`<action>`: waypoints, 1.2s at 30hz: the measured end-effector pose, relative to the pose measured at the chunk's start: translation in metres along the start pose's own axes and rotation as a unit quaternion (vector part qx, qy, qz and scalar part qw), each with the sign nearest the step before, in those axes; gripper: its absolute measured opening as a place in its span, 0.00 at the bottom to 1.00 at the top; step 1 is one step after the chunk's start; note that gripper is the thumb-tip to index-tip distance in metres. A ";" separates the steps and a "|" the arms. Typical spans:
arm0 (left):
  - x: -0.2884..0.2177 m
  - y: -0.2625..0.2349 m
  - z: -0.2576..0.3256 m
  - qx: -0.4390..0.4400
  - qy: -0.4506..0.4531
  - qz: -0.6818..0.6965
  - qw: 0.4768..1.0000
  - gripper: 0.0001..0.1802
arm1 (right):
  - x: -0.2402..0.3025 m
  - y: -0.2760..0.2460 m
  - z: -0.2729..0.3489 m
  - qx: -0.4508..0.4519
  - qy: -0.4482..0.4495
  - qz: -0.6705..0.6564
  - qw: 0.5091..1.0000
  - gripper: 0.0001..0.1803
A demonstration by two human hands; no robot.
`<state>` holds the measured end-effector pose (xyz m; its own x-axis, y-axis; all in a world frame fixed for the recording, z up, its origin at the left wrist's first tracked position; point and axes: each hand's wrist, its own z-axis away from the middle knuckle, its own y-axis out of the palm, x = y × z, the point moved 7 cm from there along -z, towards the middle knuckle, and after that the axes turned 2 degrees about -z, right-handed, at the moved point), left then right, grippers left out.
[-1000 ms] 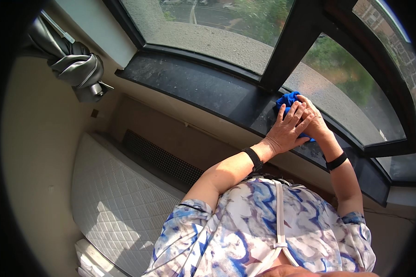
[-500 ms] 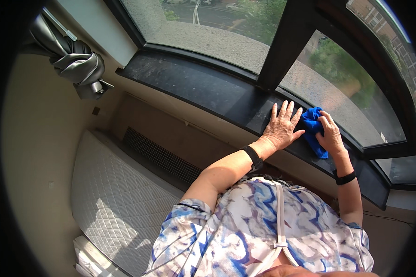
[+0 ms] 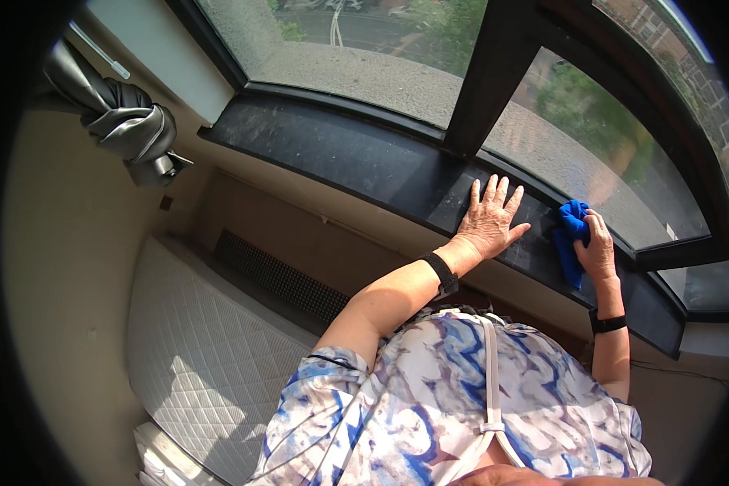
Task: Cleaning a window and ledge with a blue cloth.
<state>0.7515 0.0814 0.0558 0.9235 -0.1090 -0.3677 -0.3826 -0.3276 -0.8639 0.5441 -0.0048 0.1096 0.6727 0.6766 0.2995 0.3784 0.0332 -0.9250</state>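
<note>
A blue cloth [image 3: 569, 250] lies bunched on the dark windowsill [image 3: 324, 150], toward its right part. My right hand [image 3: 598, 249] grips the cloth from its right side, fingers curled over the upper end while the lower end hangs loose along the sill. Flat on the sill to the left of the cloth rests my left hand [image 3: 489, 220], its fingers spread and nothing in it. Pale dusty marks show on the sill's left stretch.
Behind the sill stand dark-framed window panes [image 3: 579, 138]. A knotted grey curtain [image 3: 138, 130] hangs at the far left. Below the sill are a black perforated grille [image 3: 279, 275] and a quilted mattress [image 3: 194, 356]. Thin cables [image 3: 680, 370] run at the lower right.
My right hand has slid to the right along the sill, taking the blue cloth farther from my left hand. The left hand stays in about the same place.
</note>
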 end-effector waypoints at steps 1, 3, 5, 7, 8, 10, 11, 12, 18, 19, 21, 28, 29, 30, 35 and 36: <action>0.000 0.001 0.000 0.011 -0.003 0.003 1.000 0.40 | -0.003 -0.001 0.002 -0.006 0.009 0.002 1.000 0.23; 0.002 0.002 0.000 0.023 -0.006 0.007 1.000 0.40 | -0.012 -0.003 0.006 -0.010 0.017 0.009 1.000 0.23; 0.002 0.002 0.000 0.019 -0.006 0.008 1.000 0.40 | -0.020 -0.008 0.012 -0.021 0.035 0.022 0.999 0.24; 0.001 -0.001 0.000 0.011 -0.002 0.007 1.000 0.40 | -0.037 -0.013 0.020 -0.040 0.048 0.027 0.998 0.23; 0.002 -0.002 0.000 0.004 0.000 0.006 1.000 0.40 | -0.044 -0.015 0.024 -0.058 0.060 0.031 0.996 0.23; 0.002 -0.002 0.000 0.003 0.000 0.009 1.000 0.40 | -0.060 -0.025 0.036 -0.126 0.091 0.055 0.986 0.21; 0.001 -0.002 0.000 0.002 0.002 0.015 1.000 0.40 | -0.068 -0.030 0.044 -0.160 0.119 0.069 0.978 0.20; 0.001 -0.003 0.000 0.003 0.002 0.015 1.000 0.40 | -0.076 -0.035 0.051 -0.193 0.147 0.083 0.967 0.19; -0.001 -0.001 0.000 0.004 0.007 0.009 1.000 0.39 | -0.076 -0.009 0.064 -0.126 0.105 0.067 0.984 0.28; -0.002 -0.001 -0.001 0.006 0.007 -0.001 1.000 0.39 | -0.071 -0.006 0.063 -0.124 0.085 0.071 0.986 0.28; -0.004 -0.001 -0.001 0.007 0.010 -0.010 1.000 0.39 | -0.061 -0.003 0.059 -0.117 0.065 0.069 0.989 0.28; -0.004 0.000 -0.001 0.015 -0.009 -0.038 0.999 0.38 | -0.014 -0.003 0.040 -0.050 0.053 -0.014 0.997 0.24; -0.005 0.000 -0.001 0.010 -0.007 -0.042 0.999 0.38 | -0.003 -0.010 0.038 -0.060 0.050 -0.023 0.997 0.21; -0.006 0.000 0.000 0.006 -0.004 -0.046 0.999 0.39 | 0.005 -0.013 0.035 -0.061 0.047 -0.022 0.997 0.21; -0.004 -0.001 0.002 -0.015 -0.003 -0.058 0.998 0.39 | 0.029 -0.052 0.024 -0.151 0.052 -0.078 0.984 0.16; -0.005 -0.002 0.002 -0.026 0.002 -0.061 0.998 0.39 | 0.029 -0.064 0.024 -0.176 0.064 -0.078 0.979 0.16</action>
<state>0.7480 0.0849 0.0588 0.9634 -0.0681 -0.2593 -0.2650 -0.3872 -0.8831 0.5240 0.0301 0.1715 0.6546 0.5854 0.4783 0.6638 -0.1425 -0.7342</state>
